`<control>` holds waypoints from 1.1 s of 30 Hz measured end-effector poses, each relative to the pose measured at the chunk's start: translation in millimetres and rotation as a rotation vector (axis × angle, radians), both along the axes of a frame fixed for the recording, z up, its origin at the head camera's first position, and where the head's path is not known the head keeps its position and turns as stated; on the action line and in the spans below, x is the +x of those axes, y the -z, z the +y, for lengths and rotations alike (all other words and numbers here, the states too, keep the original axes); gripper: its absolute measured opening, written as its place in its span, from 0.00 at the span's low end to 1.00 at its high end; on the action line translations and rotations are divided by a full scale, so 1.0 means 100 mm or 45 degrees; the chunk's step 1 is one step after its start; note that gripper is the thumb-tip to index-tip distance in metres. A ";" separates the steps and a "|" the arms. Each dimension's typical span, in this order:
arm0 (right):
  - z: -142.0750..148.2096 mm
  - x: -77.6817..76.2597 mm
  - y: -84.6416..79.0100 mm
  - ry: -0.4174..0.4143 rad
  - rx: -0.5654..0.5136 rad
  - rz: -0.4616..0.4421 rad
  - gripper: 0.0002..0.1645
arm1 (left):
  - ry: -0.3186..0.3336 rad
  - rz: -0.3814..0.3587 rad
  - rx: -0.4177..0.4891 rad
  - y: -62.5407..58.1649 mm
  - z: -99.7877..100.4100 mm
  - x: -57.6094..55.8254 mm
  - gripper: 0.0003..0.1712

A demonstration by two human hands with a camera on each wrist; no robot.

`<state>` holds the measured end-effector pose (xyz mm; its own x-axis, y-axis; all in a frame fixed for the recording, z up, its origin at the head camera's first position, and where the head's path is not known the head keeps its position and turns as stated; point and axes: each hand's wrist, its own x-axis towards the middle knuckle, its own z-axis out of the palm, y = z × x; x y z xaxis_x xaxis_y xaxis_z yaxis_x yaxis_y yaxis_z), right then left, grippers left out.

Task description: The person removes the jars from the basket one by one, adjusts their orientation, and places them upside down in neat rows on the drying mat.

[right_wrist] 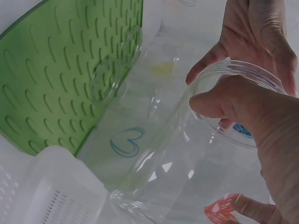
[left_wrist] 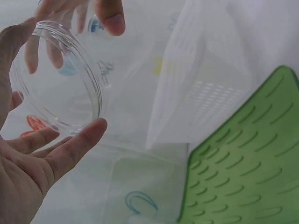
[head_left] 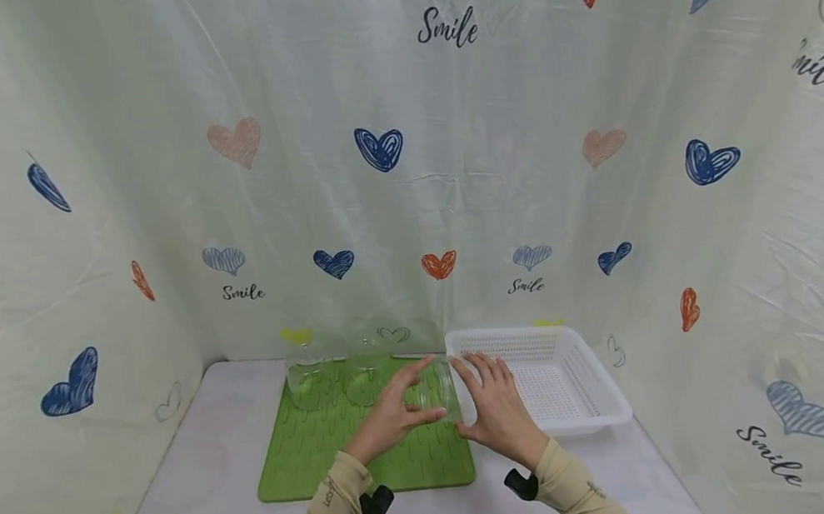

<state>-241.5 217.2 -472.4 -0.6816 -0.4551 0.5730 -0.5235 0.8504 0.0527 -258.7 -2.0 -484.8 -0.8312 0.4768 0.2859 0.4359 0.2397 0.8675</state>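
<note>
A clear glass jar [head_left: 437, 390] is held up between my two hands above the right side of the green mat [head_left: 328, 458]. My left hand [head_left: 392, 414] grips it at the ridged rim, thumb and fingers spread on opposite edges, as the left wrist view shows. From the other side, my right hand [head_left: 499, 407] holds it with curved fingers and thumb. In the right wrist view the jar's long transparent body [right_wrist: 159, 172] slants to the lower left, and the right thumb overlaps its rim. Two more clear glass jars, a left one [head_left: 310, 385] and a right one [head_left: 366, 379], stand on the mat's back part.
A white perforated plastic basket [head_left: 588, 421] sits right of the mat, close beside my right hand. The white-covered table [head_left: 201, 472] ends at a curtain [head_left: 466, 201] printed with hearts, which surrounds it at the back and sides.
</note>
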 end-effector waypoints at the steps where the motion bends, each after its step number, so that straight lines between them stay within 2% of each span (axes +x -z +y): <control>1: 0.00 0.00 0.00 0.004 0.007 -0.001 0.66 | -0.004 0.002 -0.001 0.00 0.00 0.00 0.47; 5: -0.01 0.00 0.00 -0.008 -0.002 -0.014 0.66 | -0.010 0.013 0.019 -0.01 0.00 0.01 0.46; 6: -0.01 0.00 -0.01 -0.012 -0.005 -0.020 0.66 | -0.010 0.012 0.022 -0.05 0.00 0.03 0.46; 12: -0.01 0.00 -0.03 -0.051 -0.038 -0.072 0.68 | -0.021 0.036 0.011 -0.04 -0.03 0.02 0.45; 13: -0.01 0.01 -0.04 -0.060 -0.051 -0.087 0.68 | -0.027 0.045 0.007 0.00 -0.04 -0.01 0.45; 18: 0.00 0.02 -0.11 -0.113 -0.174 -0.153 0.67 | -0.051 0.059 0.013 0.00 -0.08 0.00 0.45; 22: 0.04 0.02 -0.21 -0.138 -0.419 -0.246 0.62 | -0.060 0.055 0.054 0.00 -0.11 -0.01 0.45; 27: 0.12 0.01 -0.34 -0.122 -0.881 -0.442 0.51 | -0.068 0.041 0.088 0.00 -0.17 -0.03 0.46; 30: 0.19 -0.03 -0.37 -0.108 -1.141 -0.625 0.43 | -0.085 0.038 0.083 0.00 -0.19 -0.03 0.46; 33: 0.26 -0.07 -0.35 -0.141 -1.416 -0.882 0.39 | -0.090 0.042 0.072 0.00 -0.21 -0.03 0.46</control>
<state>-248.1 243.2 -437.2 -0.9736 -0.0419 0.2243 -0.2280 0.2163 -0.9493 -262.1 -22.8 -484.7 -0.8519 0.3998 0.3383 0.4479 0.2216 0.8662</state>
